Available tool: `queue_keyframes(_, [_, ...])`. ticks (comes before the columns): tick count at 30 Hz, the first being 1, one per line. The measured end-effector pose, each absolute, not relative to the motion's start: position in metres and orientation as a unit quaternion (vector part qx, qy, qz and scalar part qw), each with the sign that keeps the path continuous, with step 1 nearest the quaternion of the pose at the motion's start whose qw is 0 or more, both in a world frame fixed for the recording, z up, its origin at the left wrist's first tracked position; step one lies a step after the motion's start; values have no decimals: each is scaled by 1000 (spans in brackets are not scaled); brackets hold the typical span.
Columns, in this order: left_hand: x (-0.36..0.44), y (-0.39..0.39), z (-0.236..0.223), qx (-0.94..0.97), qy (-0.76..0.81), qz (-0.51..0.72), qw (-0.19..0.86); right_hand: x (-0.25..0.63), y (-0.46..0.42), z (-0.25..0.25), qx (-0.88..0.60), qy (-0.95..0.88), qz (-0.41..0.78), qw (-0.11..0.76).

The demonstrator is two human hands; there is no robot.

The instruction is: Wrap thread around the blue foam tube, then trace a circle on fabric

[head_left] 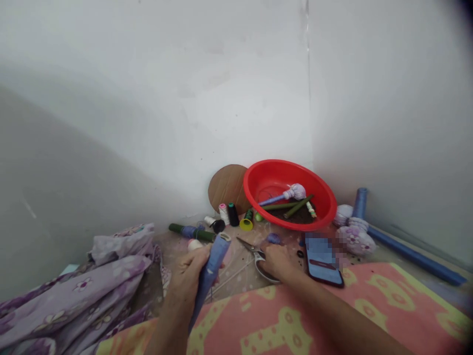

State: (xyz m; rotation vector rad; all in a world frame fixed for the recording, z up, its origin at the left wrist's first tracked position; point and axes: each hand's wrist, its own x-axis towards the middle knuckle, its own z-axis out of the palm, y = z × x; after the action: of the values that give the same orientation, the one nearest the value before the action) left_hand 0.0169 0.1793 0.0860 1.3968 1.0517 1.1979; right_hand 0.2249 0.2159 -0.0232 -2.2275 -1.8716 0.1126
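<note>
My left hand [192,268] is closed around a blue-wrapped tube [215,261], which is tilted with its hollow end up and away from me. My right hand [279,261] is low over the floor with curled fingers on the handles of a pair of scissors [254,254]. Its fingers hide part of those handles, while the blades point away to the left. Just beyond these fingers lies a small blue bundle [273,238], perhaps thread. A green stick wound with blue thread [192,232] rests beyond my left hand.
A red basin [254,197] holds sticks and a cloth-headed piece. Thread spools [232,214] stand by a cardboard disc [227,187]. Floral cloth [99,281] is heaped left. A phone [323,261] and blue-wrapped rod [414,254] lie right. Patterned cloth [258,320] spreads in front.
</note>
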Motion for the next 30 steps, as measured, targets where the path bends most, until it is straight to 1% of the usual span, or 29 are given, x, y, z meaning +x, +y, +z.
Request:
queue_keyframes(2, [20, 183, 81, 581, 423, 465, 517, 223, 215, -24, -761, -636, 10, 128])
queue_keyframes(3, [20, 185, 78, 577, 421, 451, 535, 222, 214, -23, -753, -640, 1, 155])
queue_keyframes(5, [20, 189, 73, 563, 418, 428, 570, 218, 211, -17, -710, -658, 20, 251])
queue_keyframes(7, [21, 191, 70, 558, 405, 409, 598, 211, 207, -7, -619, -677, 107, 383])
queue_keyframes(8, [23, 192, 69, 560, 394, 399, 610, 206, 204, -1, -558, -680, 177, 442])
queue_keyframes(9, [24, 191, 68, 565, 384, 386, 620, 200, 201, 4, -497, -670, 260, 485])
queue_keyframes(10, [26, 191, 67, 572, 375, 372, 628, 195, 198, 8, -439, -652, 352, 509])
queue_keyframes(12, [31, 190, 66, 583, 366, 345, 638, 184, 191, 13, -341, -608, 506, 508])
queue_keyframes(14, [33, 190, 64, 600, 358, 325, 637, 177, 186, 10, -292, -583, 588, 479])
queue_keyframes(16, [34, 191, 61, 616, 356, 311, 630, 174, 183, 3, -296, -570, 605, 471])
queue_keyframes(17, [33, 191, 60, 622, 353, 308, 627, 174, 183, -1, -314, -559, 599, 480])
queue_keyframes(20, [32, 191, 57, 624, 348, 308, 628, 178, 186, -14, -360, -493, 588, 531])
queue_keyframes(24, [37, 188, 55, 619, 354, 307, 630, 179, 194, -24, -349, -399, 618, 581])
queue_keyframes(28, [46, 187, 49, 632, 337, 283, 638, 174, 202, -29, -350, -376, 634, 577])
queue_keyframes(30, [48, 188, 44, 633, 339, 301, 627, 172, 204, -32, -344, -383, 640, 570])
